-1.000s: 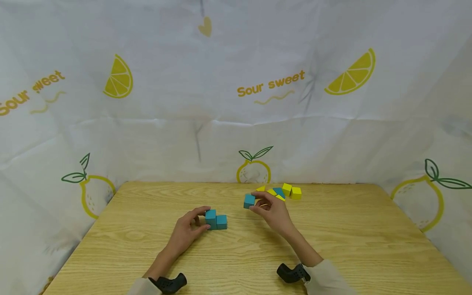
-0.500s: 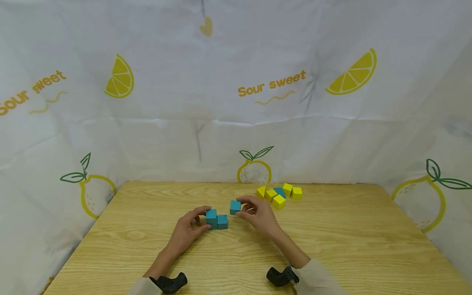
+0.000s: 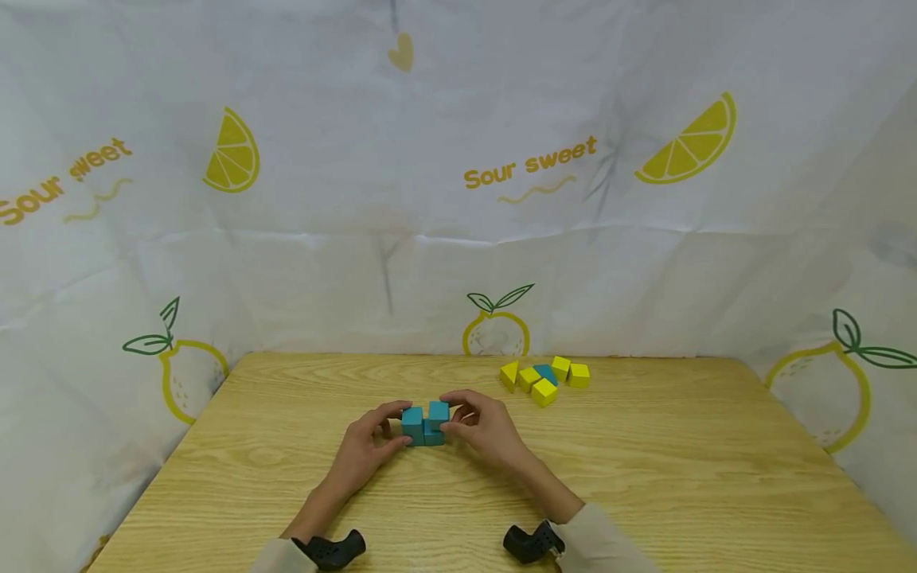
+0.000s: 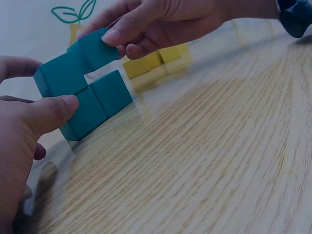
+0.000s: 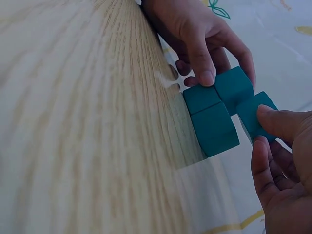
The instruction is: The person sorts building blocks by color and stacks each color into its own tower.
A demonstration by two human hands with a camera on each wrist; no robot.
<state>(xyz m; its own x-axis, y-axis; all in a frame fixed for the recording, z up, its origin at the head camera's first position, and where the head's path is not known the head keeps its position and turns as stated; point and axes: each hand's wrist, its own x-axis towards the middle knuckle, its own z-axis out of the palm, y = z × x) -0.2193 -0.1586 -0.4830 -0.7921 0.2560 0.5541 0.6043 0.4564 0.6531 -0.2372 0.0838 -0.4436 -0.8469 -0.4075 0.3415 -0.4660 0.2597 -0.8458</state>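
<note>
Two blue cubes stand stacked (image 3: 412, 422) at the middle of the table, with a third blue cube (image 4: 112, 93) beside the lower one. My left hand (image 3: 362, 450) holds the stack from the left, its thumb on the near face and fingers behind. A fourth blue cube (image 5: 253, 114) is pinched between the thumb and fingers of my right hand (image 3: 489, 430). That cube hangs just above the third cube, with a gap under it in both wrist views. It sits level with the top of the stack and close to its right side.
Behind my right hand lie several yellow cubes (image 3: 544, 391), a yellow triangular block (image 3: 509, 376) and a blue block (image 3: 547, 374), partly covered. The wooden table (image 3: 688, 461) ends at a white cloth backdrop (image 3: 358, 302) printed with lemons.
My right hand has carried its blue cube left and nearer, from beside the yellow blocks to over the third cube. My left hand has kept its place on the stack.
</note>
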